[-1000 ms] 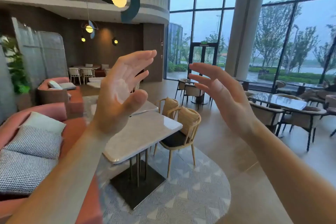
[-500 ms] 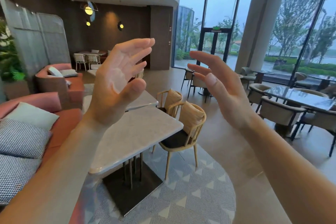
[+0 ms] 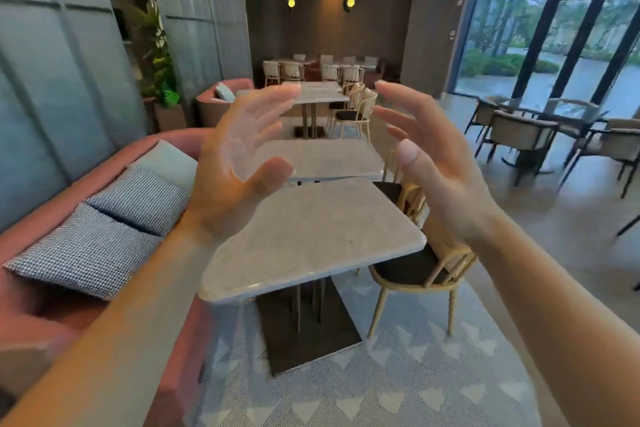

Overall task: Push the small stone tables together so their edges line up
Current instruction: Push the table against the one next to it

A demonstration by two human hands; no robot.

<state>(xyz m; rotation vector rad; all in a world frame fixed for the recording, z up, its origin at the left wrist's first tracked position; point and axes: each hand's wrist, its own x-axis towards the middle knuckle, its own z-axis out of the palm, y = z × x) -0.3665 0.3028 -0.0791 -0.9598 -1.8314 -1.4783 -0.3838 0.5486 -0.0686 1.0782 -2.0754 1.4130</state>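
Two small pale stone tables stand in a row in front of me. The near table (image 3: 311,236) rests on a dark square base. The far table (image 3: 325,158) sits just behind it, with a narrow dark gap between their edges, and its right edge lies further left than the near one's. My left hand (image 3: 239,163) and my right hand (image 3: 433,163) are raised in the air above the tables, palms facing each other, fingers spread. Neither hand touches a table or holds anything.
A pink sofa (image 3: 41,315) with checked cushions (image 3: 104,239) runs along the left of the tables. Wooden chairs (image 3: 419,270) stand on their right, over a patterned rug (image 3: 398,381). More stone tables (image 3: 318,94) stand further back, dark chairs (image 3: 519,135) at right.
The view has swung left, so the tables now lie straight ahead rather than at lower left. Both hands stay raised and open, now centred over the tables.
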